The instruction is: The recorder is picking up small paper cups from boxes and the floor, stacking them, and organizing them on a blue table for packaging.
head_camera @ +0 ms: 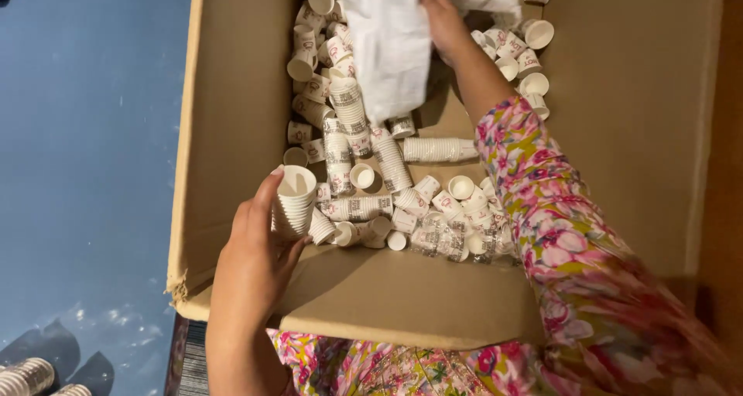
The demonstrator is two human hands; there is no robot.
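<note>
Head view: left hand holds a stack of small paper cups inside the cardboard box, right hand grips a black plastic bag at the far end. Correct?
Not quite. In the head view the bag is white, not black. The rest stands: the left hand holds a stack of small paper cups inside the cardboard box, and the right hand grips the bag at the far end.

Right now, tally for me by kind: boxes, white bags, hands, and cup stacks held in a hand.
cardboard box: 1
white bag: 1
hands: 2, left hand and right hand
cup stack held in the left hand: 1
Total: 5
The loose cups in the box are too many to count.
</note>
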